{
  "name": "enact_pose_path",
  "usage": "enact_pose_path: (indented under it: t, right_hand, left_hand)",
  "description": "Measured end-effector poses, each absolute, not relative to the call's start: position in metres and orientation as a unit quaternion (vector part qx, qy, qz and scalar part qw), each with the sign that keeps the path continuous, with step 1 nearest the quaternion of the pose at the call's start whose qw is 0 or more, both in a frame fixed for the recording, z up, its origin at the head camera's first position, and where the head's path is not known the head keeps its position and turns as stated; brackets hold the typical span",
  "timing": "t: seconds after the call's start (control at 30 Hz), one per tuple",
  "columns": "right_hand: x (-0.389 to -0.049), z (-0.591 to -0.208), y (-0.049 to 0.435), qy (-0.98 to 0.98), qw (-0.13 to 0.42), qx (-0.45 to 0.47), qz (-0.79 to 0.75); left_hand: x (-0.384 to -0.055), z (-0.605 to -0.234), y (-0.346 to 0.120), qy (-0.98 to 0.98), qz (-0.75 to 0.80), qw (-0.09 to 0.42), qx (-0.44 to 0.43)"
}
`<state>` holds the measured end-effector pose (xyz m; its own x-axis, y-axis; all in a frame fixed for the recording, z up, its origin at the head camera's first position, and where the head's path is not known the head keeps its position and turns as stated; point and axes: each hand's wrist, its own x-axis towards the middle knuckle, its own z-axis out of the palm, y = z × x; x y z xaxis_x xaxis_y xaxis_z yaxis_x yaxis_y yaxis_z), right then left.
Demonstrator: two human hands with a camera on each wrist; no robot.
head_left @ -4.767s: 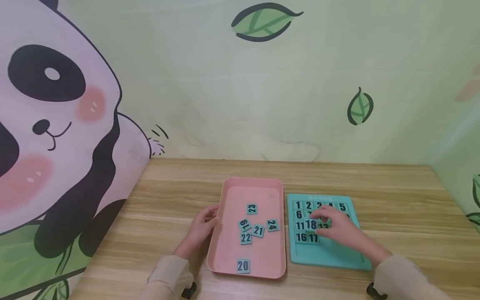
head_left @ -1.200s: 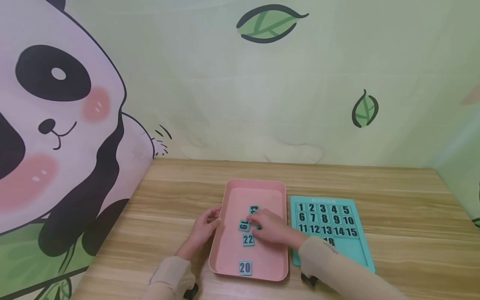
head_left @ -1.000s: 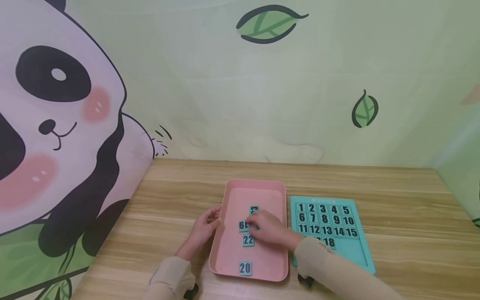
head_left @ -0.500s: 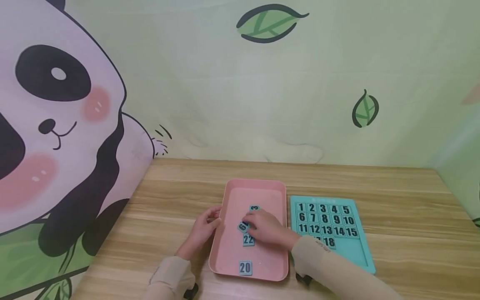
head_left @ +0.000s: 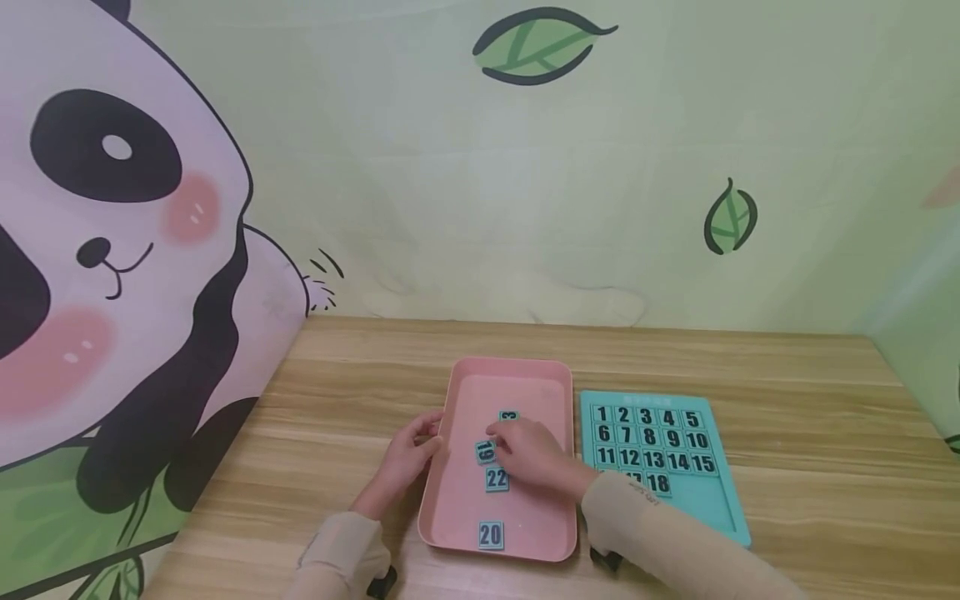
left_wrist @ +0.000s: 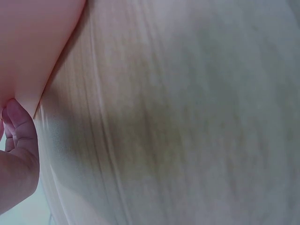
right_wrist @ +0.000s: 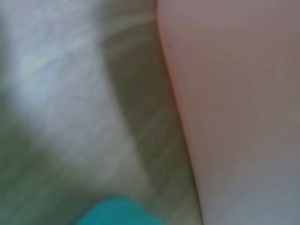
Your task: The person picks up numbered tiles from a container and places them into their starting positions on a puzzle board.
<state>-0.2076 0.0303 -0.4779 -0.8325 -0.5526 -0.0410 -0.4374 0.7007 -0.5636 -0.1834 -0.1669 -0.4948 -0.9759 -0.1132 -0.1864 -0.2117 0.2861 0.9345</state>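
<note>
In the head view my right hand (head_left: 531, 454) is over the pink tray (head_left: 497, 367), its thumb and forefinger pinching the edge of the number tile 19 (head_left: 485, 452). Tile 22 (head_left: 497, 480) lies just below it, tile 20 (head_left: 491, 535) near the tray's front wall. Part of tile 23 (head_left: 509, 415) shows above the knuckles; any tiles under the hand are hidden. My left hand (head_left: 405, 454) rests against the tray's left side with loosely bent fingers. The left wrist view shows its thumb (left_wrist: 21, 119) touching the pink wall. The right wrist view does not show my right hand.
Right of the tray lies a turquoise number board (head_left: 708, 500) with tiles 1 to 15 in rows and 18 below them; my right sleeve (head_left: 637, 508) covers part of that lower row. Both stand on a wooden table (head_left: 360, 358) before a panda-printed backdrop (head_left: 420, 167).
My right hand has moved from the board, where it held tile 18, to the tray. Tile 18 now lies in the board. Tile 19 has turned under my fingertips. The left hand stays put.
</note>
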Motion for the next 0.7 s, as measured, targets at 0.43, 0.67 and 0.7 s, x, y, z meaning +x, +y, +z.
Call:
enact_pose_path:
  t: [0.43,0.67,0.7]
  right_hand:
    - [-0.205,-0.486,0.023,0.931,0.062,-0.276,-0.230]
    - [-0.206,-0.490,0.022,0.938,0.016,-0.262,-0.224]
    - [-0.206,-0.490,0.023,0.938,0.013,-0.263,-0.227]
  left_hand:
    - [-0.184,-0.495,-0.167,0.798,0.594,0.044,-0.096]
    - [-0.184,-0.494,-0.167,0.797,0.594,0.049,-0.099]
    - [-0.184,-0.494,-0.167,0.796,0.594,0.049,-0.100]
